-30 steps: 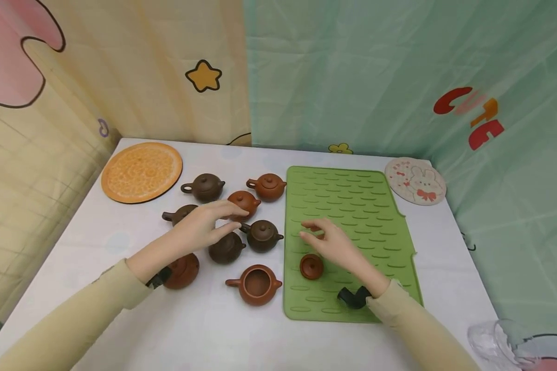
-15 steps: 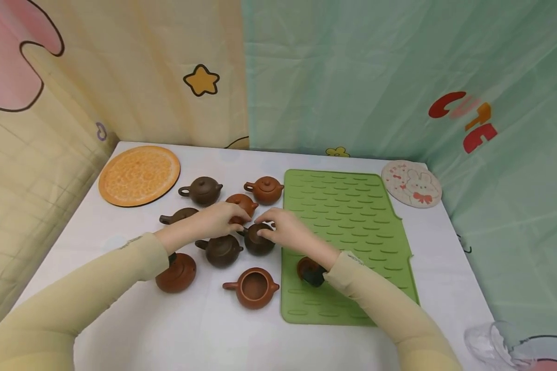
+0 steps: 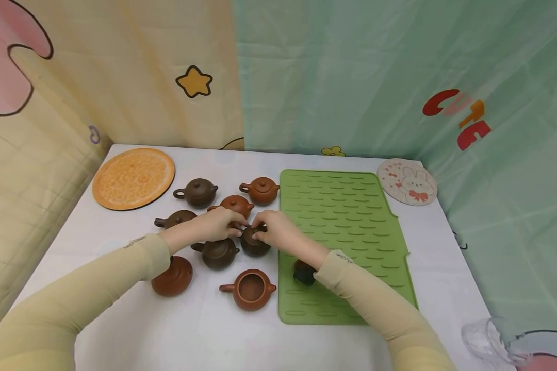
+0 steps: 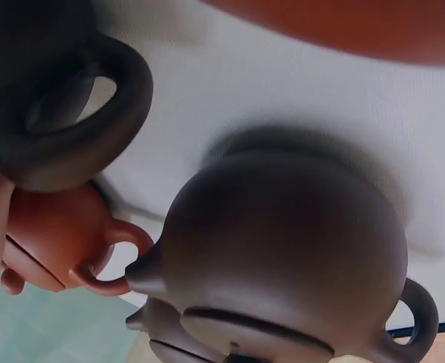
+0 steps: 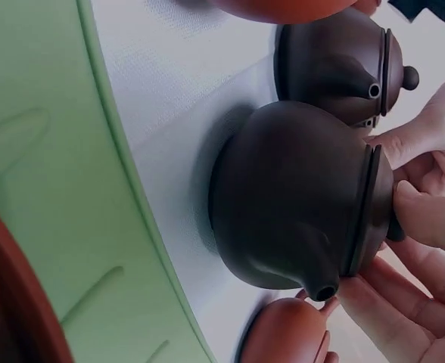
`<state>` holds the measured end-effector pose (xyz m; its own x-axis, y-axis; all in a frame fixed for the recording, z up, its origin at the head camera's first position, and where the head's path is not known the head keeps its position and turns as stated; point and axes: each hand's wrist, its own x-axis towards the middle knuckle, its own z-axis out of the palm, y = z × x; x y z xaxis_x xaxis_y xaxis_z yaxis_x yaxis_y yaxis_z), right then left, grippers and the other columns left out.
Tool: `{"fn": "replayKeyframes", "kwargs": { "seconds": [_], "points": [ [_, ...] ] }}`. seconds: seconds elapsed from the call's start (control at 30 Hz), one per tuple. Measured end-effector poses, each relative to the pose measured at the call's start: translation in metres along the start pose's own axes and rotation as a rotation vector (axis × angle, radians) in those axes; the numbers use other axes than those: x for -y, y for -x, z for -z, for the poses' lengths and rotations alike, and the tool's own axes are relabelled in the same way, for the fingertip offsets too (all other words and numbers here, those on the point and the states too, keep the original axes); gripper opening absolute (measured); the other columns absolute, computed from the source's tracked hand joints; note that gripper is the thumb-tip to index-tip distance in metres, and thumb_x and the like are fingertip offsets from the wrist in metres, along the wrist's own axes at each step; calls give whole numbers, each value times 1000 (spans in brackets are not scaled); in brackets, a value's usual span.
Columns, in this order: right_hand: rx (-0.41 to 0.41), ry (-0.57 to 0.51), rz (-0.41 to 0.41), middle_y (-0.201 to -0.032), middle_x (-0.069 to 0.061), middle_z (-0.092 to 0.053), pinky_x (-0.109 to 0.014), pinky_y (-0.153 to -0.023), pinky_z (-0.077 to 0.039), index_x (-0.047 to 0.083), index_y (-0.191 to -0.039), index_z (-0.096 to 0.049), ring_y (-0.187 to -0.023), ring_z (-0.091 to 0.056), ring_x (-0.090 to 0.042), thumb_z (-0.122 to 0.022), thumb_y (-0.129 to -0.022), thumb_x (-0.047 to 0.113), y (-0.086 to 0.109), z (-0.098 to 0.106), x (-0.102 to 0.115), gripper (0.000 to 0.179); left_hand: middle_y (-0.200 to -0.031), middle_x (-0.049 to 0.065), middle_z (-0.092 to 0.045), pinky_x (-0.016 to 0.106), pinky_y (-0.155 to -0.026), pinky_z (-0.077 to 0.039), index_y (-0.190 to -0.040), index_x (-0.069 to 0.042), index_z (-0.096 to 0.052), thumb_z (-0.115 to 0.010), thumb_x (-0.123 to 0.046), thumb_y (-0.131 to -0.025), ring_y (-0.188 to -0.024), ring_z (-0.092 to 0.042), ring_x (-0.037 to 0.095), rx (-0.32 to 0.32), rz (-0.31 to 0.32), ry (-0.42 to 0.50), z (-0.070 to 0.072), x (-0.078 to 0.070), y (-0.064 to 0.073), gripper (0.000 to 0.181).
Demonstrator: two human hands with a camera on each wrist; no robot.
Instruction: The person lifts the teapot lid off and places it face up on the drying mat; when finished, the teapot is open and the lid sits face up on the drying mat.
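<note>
At the mat's left edge, a dark brown teapot [image 3: 255,246] stands upright on the table with its lid [image 5: 372,212] on. My right hand [image 3: 278,232] pinches the lid's knob between thumb and fingers. My left hand [image 3: 219,225] is on the handle side of the same pot. A fingertip there meets the handle [image 4: 124,106] in the left wrist view; whether the fingers grip it is hidden. In front lies a lidless reddish-brown teapot [image 3: 250,289], spout to the right. A loose reddish lid [image 3: 301,267] lies on the green mat, partly hidden under my right wrist.
Several lidded teapots surround my left arm, among them a dark one [image 3: 219,253], a reddish one [image 3: 173,277] and an orange-brown one [image 3: 261,191]. The green mat [image 3: 343,206] fills the right half. Two round mats sit at the back corners; a clear cup [image 3: 485,337] lies front right.
My right hand has moved left from over the green mat to the dark teapot's lid. My left hand has moved slightly right and down to its handle side. The teapots stay put.
</note>
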<state>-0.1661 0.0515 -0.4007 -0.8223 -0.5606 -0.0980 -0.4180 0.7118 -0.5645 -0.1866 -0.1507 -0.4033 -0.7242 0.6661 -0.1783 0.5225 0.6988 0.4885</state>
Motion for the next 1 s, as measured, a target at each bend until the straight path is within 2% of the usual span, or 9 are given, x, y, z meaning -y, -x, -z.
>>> {"fn": "replayKeyframes", "kwargs": {
  "seconds": [0.27,0.37,0.53,0.63,0.7,0.83,0.93,1.0],
  "points": [
    [-15,-15,23,-102,-8,-71,-27,-77,-54,7,-98,-70,-95,-66,-19,-72,-90,12,0,1,2,10,-84,2,-73,26,-68,-52,-109,-5,-73,-74,-12,-87,-75,-64,10,-22,24,12,-2,-1,-1,23],
    [-2,-78,-16,-102,-8,-71,-26,-76,-53,6,-99,-70,-95,-66,-19,-71,-90,13,0,7,0,11,-83,3,-73,26,-66,-52,-107,-5,-74,-75,-11,-87,-73,-64,10,-25,20,-7,-1,-3,-1,21],
    [-28,-326,-162,-110,-9,-71,-32,-84,-54,7,-107,-70,-103,-67,-23,-71,-91,16,6,34,-17,18,-85,3,-74,28,-68,-52,-107,-7,-74,-75,-13,-87,-74,-63,10,-25,35,-18,1,-6,-2,21],
    [-57,-544,-245,-116,-12,-69,-41,-95,-52,6,-114,-69,-107,-66,-25,-70,-93,18,12,51,-37,25,-84,3,-74,28,-70,-53,-107,-7,-74,-75,-13,-87,-75,-64,10,-25,39,-14,2,-7,-1,21],
    [-64,-689,-289,-119,-13,-67,-44,-100,-50,4,-120,-66,-109,-65,-24,-67,-94,18,18,58,-53,29,-83,2,-73,27,-69,-53,-108,-7,-74,-75,-12,-87,-75,-64,9,-18,38,-6,3,-8,-1,21],
    [-70,-931,-337,-126,-13,-58,-38,-105,-48,-4,-128,-56,-106,-63,-17,-60,-98,15,30,60,-81,35,-83,1,-72,25,-69,-51,-109,-7,-74,-74,-11,-88,-75,-63,8,3,46,18,4,-9,-1,22],
    [-57,-1054,-364,-131,-14,-53,-32,-101,-50,-8,-136,-47,-103,-62,-10,-49,-103,12,36,57,-98,39,-83,0,-72,25,-69,-51,-109,-8,-74,-74,-11,-88,-75,-62,7,6,52,22,4,-9,-1,22],
    [-40,-1161,-371,-130,-16,-52,-30,-98,-52,-9,-142,-39,-102,-65,-11,-41,-105,9,39,53,-108,42,-82,0,-72,24,-68,-51,-109,-8,-74,-74,-11,-88,-75,-62,7,7,57,23,4,-8,-1,22]
  ]
}}
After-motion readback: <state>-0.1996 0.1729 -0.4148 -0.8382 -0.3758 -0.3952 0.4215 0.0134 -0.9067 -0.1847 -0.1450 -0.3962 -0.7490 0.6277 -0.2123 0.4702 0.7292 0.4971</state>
